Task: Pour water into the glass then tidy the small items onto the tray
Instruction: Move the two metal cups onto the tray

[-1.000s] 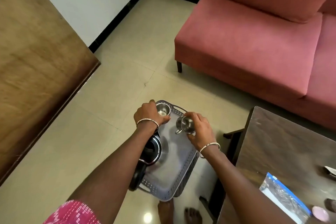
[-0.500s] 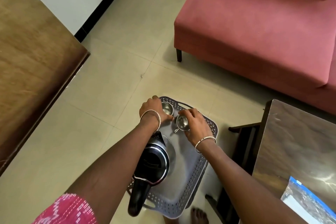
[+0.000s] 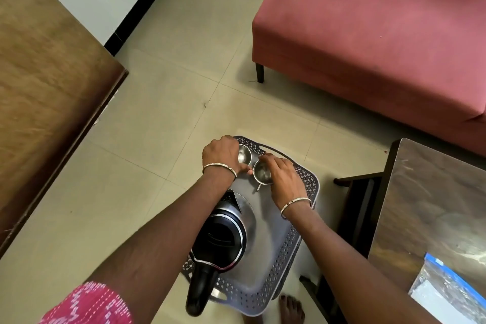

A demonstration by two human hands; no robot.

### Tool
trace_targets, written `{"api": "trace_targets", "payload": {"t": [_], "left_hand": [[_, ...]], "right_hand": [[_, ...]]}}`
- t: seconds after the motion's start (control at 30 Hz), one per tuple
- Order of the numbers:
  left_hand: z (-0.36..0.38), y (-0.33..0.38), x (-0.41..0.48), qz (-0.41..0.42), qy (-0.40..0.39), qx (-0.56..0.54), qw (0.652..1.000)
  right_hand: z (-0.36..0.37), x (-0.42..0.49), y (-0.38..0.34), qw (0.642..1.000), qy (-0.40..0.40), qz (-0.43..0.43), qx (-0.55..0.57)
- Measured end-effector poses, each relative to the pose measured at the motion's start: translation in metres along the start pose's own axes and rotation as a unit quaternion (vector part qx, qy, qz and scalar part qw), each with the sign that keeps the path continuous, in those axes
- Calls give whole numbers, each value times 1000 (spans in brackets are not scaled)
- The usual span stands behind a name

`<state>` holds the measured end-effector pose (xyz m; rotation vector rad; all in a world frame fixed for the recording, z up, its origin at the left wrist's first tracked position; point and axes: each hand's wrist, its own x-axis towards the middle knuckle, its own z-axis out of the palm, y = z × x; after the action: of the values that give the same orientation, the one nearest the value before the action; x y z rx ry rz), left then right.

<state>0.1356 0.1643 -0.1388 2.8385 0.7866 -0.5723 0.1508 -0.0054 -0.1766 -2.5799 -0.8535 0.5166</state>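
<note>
Left hand [image 3: 222,154] curled round small round steel cup [image 3: 244,156]. Right hand [image 3: 285,181] grips rim of handled steel cup [image 3: 261,172]. Cups side by side between hands, on grey perforated plastic tray [image 3: 310,184], far end. Black-and-steel kettle [image 3: 226,234] wrist-side of left hand.

Viewpoint: head height, worn by the person, looking out over both forearms.
Facing: forward and steeply down at the tray [image 3: 263,258] and floor [image 3: 184,100].
Nearness: arm's reach. The left hand [image 3: 222,151] on the far cup [image 3: 244,156] and the right hand [image 3: 285,179] on the near cup [image 3: 261,172] sit mid-frame.
Edges: wide lens catches the sofa [image 3: 368,34] top right, a wooden tabletop [image 3: 39,73] left, a dark table [image 3: 434,205] right, and toes [image 3: 292,308] at the bottom.
</note>
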Motion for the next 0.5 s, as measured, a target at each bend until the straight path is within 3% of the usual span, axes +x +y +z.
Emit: {"api": "trace_targets", "payload": {"t": [0.23,0.37,0.5], "left_hand": [[-10,-22,-6,-32,-49,-115,992],[1,-35,-22,-50,-112,-158,980],[4,-36,-23,-55,-106,-168,979]], "right_hand": [[1,-26,-17,983,96,123,92],[3,-37,-23,951,31,246,187],[0,-26,-24,943,40,259,207]]}}
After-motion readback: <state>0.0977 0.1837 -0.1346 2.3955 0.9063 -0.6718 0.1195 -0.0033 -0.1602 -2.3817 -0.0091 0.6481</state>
